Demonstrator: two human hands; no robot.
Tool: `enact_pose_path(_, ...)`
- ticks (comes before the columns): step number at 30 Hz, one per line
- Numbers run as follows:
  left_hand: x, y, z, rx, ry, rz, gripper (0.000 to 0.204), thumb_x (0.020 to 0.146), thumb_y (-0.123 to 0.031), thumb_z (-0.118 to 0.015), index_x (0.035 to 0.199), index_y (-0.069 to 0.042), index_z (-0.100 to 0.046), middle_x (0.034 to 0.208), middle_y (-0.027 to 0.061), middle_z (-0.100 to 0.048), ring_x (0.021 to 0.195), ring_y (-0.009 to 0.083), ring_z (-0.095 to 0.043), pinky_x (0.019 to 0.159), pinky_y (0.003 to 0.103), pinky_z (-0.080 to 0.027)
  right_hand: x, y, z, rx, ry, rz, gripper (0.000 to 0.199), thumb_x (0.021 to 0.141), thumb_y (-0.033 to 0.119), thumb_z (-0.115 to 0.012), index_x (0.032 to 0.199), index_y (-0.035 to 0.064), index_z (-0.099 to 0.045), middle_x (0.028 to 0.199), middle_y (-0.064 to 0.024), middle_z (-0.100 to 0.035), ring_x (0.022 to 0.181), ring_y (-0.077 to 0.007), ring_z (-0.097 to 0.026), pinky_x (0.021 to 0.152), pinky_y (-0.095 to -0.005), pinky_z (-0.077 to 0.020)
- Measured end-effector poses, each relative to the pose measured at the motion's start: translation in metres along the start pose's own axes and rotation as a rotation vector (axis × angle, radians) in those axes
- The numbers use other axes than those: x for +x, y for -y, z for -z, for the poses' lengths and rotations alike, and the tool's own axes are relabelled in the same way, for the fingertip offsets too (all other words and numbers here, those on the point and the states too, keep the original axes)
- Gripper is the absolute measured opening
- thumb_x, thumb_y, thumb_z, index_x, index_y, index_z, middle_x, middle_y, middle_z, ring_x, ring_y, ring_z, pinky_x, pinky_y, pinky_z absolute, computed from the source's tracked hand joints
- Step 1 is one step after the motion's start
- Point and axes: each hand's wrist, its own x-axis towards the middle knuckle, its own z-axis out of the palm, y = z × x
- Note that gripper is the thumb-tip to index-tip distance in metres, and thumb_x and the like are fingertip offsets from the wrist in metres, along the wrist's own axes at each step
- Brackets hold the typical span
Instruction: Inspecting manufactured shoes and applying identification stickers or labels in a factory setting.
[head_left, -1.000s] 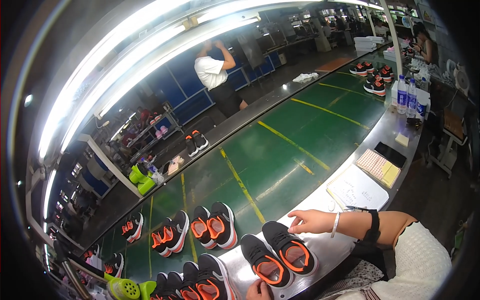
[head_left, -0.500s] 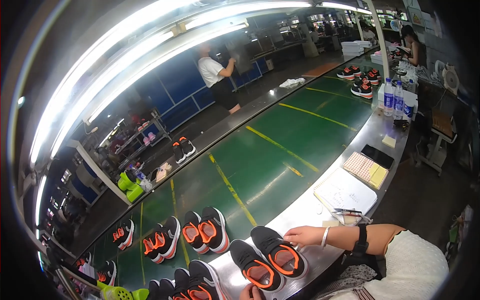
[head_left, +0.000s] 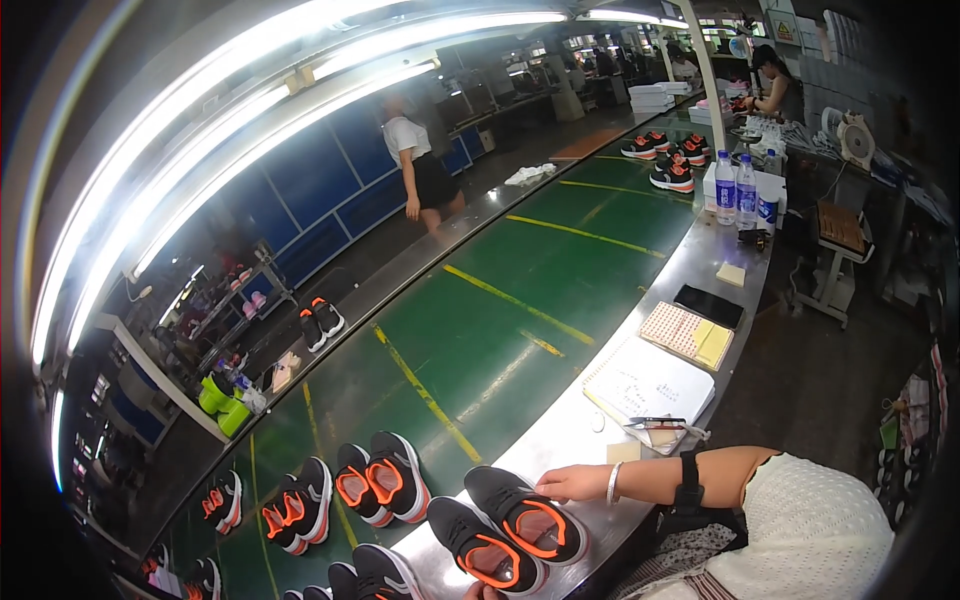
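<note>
A pair of black shoes with orange trim lies on the metal bench edge by the green conveyor belt (head_left: 520,300). My right hand (head_left: 572,483) reaches in from the right, wearing a bracelet and a black wrist band. Its fingers rest on the heel of the nearer-right shoe (head_left: 527,515). The other shoe of the pair (head_left: 478,548) lies just left of it. Only a sliver of my left hand (head_left: 482,592) shows at the bottom edge, beside that shoe's heel. Whether it holds anything is hidden.
More black and orange pairs (head_left: 382,478) sit on the belt to the left. Papers with a pen (head_left: 650,385), a pad (head_left: 690,333), a dark phone (head_left: 708,305) and water bottles (head_left: 735,190) lie along the bench. A person in a white shirt (head_left: 415,165) stands across the belt.
My right hand stays at the shoe's heel while the view shifts. The person in the white shirt across the belt has turned and stepped along the far side.
</note>
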Motion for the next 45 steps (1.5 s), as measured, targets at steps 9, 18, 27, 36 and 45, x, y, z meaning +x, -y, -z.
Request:
enact_pose_path(9, 0.002, 0.009, 0.001, 0.006, 0.017, 0.012, 0.025, 0.085, -0.017, -0.055, 0.099, 0.002, -0.063, 0.091, 0.0186, -0.064, 0.083, 0.0288, -0.061, 0.077, 0.036, -0.046, 0.008, -0.006, -0.005, 0.004, -0.011, -0.001, 0.039, 0.092, 0.035, -0.043, 0.113, 0.0048, -0.054, 0.091, -0.0076, -0.06, 0.083, -0.017, -0.055, 0.078, -0.0311, -0.0431)
enact_pose_path(18, 0.001, 0.001, 0.001, 0.029, -0.039, -0.037, 0.021, 0.084, -0.013, -0.055, 0.097, 0.002, -0.063, 0.084, 0.0171, -0.065, 0.077, 0.0267, -0.062, 0.073, 0.034, -0.047, -0.001, -0.011, -0.013, 0.064, 0.003, -0.102, 0.039, 0.09, 0.022, -0.042, 0.125, 0.0046, -0.044, 0.095, -0.0136, -0.06, 0.075, -0.0196, -0.058, 0.069, -0.0311, -0.0506)
enact_pose_path(27, 0.004, -0.001, 0.003, 0.002, -0.007, -0.026, 0.021, 0.084, -0.012, -0.055, 0.097, 0.002, -0.063, 0.086, 0.017, -0.065, 0.077, 0.0254, -0.063, 0.073, 0.034, -0.048, -0.012, -0.003, -0.017, 0.053, -0.022, -0.139, 0.043, 0.09, 0.027, -0.043, 0.127, 0.0057, -0.042, 0.1, -0.014, -0.06, 0.074, -0.0191, -0.059, 0.07, -0.0294, -0.0496)
enact_pose_path(36, 0.004, -0.001, 0.002, 0.039, -0.072, -0.072, 0.022, 0.084, -0.014, -0.056, 0.098, 0.002, -0.063, 0.082, 0.0161, -0.065, 0.073, 0.0235, -0.063, 0.071, 0.033, -0.048, -0.014, -0.011, -0.026, -0.473, -0.105, 0.067, 0.034, 0.088, 0.022, -0.047, 0.116, 0.0036, -0.051, 0.103, -0.0164, -0.06, 0.097, -0.0276, -0.058, 0.083, -0.0355, -0.0455)
enact_pose_path(45, 0.001, 0.004, 0.004, -0.066, -0.022, 0.032, 0.025, 0.087, -0.016, -0.053, 0.102, 0.002, -0.061, 0.092, 0.0174, -0.064, 0.083, 0.0241, -0.062, 0.078, 0.034, -0.046, -0.014, -0.006, -0.037, -0.574, -0.187, 0.034, 0.024, 0.086, 0.02, -0.042, 0.101, 0.0048, -0.054, 0.099, -0.0176, -0.06, 0.095, -0.0331, -0.056, 0.08, -0.0397, -0.0445)
